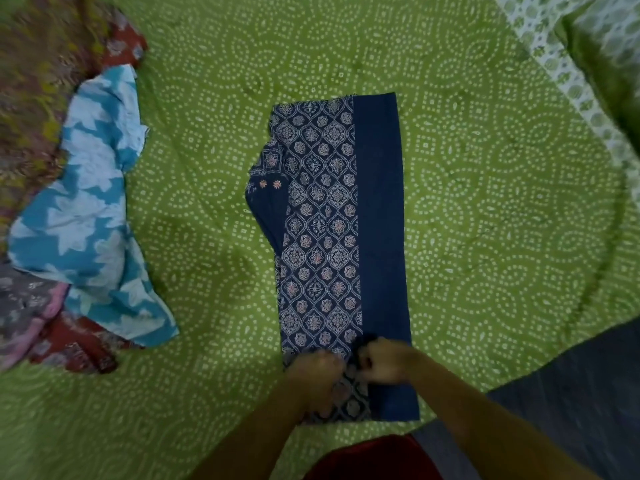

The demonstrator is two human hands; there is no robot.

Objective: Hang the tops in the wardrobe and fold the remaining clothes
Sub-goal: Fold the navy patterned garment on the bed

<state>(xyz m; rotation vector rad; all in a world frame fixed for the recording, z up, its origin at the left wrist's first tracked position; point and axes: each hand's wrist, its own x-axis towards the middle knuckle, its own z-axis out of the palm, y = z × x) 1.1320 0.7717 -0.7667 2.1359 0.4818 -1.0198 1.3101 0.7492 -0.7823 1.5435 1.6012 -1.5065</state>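
We're looking down at a navy garment [341, 237] folded into a long, narrow rectangle on the bed [485, 202], stretching straight away from both hands. Its left strip carries a dense pale medallion print with small pink flowers; its right strip is plain, smooth dark blue. A curved, embroidered bit sticks out along the left edge, beyond the left hand.

Our left hand [317, 370] sits knuckles-up on the printed strip at the near end, fingers curled down into the cloth, though we cannot tell whether they actually grip it. Just beside it, our right hand [384, 363] is a closed fist bunching a dark fold of the same garment where print meets plain blue.

The bedcover is green cotton with white dotted circles, lightly rumpled. Well off to the left of the left hand lies a crumpled heap of clothes [52, 202], topped by a turquoise piece with white blotches [86, 220], among red and brown prints.
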